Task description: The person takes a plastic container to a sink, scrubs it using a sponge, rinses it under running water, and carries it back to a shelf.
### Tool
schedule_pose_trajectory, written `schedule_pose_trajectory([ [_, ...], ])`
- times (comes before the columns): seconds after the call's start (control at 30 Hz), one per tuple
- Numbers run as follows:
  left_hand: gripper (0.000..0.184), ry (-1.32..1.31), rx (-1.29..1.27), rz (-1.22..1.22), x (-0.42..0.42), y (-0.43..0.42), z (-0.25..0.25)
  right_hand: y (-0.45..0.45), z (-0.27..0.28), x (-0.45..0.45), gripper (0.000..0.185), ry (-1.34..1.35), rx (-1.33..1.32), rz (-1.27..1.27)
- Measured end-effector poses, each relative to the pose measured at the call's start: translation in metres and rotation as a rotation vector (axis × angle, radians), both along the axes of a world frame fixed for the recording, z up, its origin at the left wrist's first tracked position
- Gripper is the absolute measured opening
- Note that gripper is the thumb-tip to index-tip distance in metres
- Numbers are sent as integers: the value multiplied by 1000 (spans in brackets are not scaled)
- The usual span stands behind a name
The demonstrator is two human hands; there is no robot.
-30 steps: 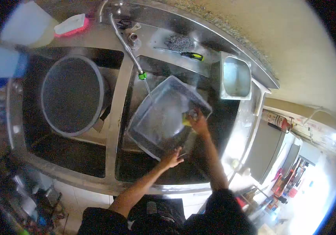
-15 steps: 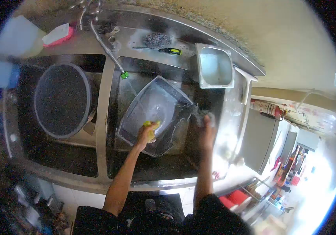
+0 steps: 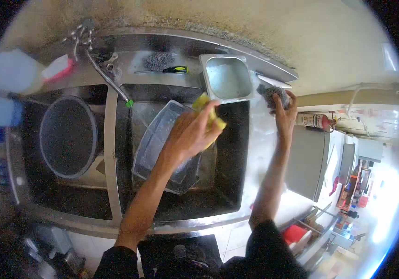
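My left hand point(image 3: 191, 132) is closed on a yellow sponge point(image 3: 219, 124), above the right sink basin and near the metal container's front edge. At the right end of the counter, my right hand point(image 3: 284, 114) grips a grey scouring pad point(image 3: 274, 96). A clear plastic tub point(image 3: 150, 148) lies tilted in the right basin, partly hidden by my left arm. Water runs into it from the faucet point(image 3: 109, 80) with a green tip. The square metal container point(image 3: 229, 79) with cloudy liquid rests at the basin's back right corner.
A large round grey vessel point(image 3: 68, 137) sits in the left basin. Behind the basins lie a screwdriver point(image 3: 175, 69) and another scouring pad point(image 3: 158, 60). A pink-and-white brush point(image 3: 57, 69) is at the back left. A fire extinguisher point(image 3: 313, 121) stands at the right.
My left hand has lifted the sponge out of the tub and moved right. My right hand has carried the grey pad from over the basin to the right counter. The view has shifted right.
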State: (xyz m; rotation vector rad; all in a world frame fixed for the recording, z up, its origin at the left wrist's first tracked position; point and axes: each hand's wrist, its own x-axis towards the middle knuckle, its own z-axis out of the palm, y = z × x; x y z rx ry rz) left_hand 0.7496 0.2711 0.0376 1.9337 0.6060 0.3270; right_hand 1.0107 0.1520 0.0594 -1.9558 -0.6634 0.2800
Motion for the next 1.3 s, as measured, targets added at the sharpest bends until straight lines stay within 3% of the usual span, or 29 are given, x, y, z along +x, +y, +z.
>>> schedule_pose_trajectory([
  [0.1, 48, -108, 110, -18, 40, 15, 8, -6, -43, 48, 41, 80, 41, -50],
  [0.17, 54, -229, 301, -1, 64, 17, -10, -7, -61, 60, 46, -168, -162, 48],
  [0.2, 56, -243, 315, -60, 70, 21, -15, -10, -62, 51, 52, -503, -333, -18],
  [0.23, 56, -240, 329, -56, 74, 22, -12, -9, -54, 30, 52, -502, -318, -16],
  [0.3, 59, -304, 200, -131, 81, 19, -6, -4, -25, -25, 61, -120, 210, 400],
  [0.37, 64, -529, 63, -167, 94, 18, -11, 2, -15, -60, 66, 220, 331, 587],
  [0.4, 66, -527, 37, -145, 87, 20, -3, 8, -19, -62, 70, 138, 225, 652],
  [0.43, 67, -534, 24, -97, 81, 23, 3, 20, -19, -68, 60, 250, 300, 662],
  [0.5, 68, -658, 90, 120, 75, 24, 0, 39, -20, -49, 47, 44, 71, 534],
  [0.57, 66, -631, 188, 208, 54, 26, -8, 64, -30, -30, 37, 72, 0, 387],
  [0.6, 65, -624, 261, 274, 44, 22, -13, 75, -47, -11, 37, 82, 9, 399],
  [0.67, 55, -618, 74, 291, 11, 1, -41, 97, -116, 39, 39, -230, -325, 543],
  [0.77, 40, -425, 42, 341, -51, -45, -106, 125, -174, 30, 42, -682, -657, 578],
  [0.87, 35, -235, -194, 474, -110, -81, -151, 146, -205, 18, 45, -873, -735, 567],
  [0.93, 39, -213, 5, 592, -139, -94, -205, 150, -230, 57, 31, -873, -657, 725],
  [1.0, 53, -50, -16, 583, -161, -82, -234, 150, -208, 59, 31, -798, -665, 737],
  [1.03, 61, 131, 150, 661, -162, -77, -231, 145, -186, 57, 31, -732, -649, 714],
  [1.13, 80, 358, 4, 592, -172, -28, -226, 127, -105, 11, 32, -455, -453, 594],
  [1.17, 80, 396, 157, 637, -170, -27, -256, 115, -79, -16, 32, -350, -364, 539],
  [1.2, 79, 394, 68, 556, -168, -23, -295, 101, -60, -48, 33, -256, -280, 495],
  [1.23, 79, 397, -13, 474, -167, -18, -325, 86, -52, -73, 31, -146, -308, 359],
  [1.3, 75, 457, -53, 421, -154, -10, -339, 38, -92, -106, 27, -6, 3, 314],
])
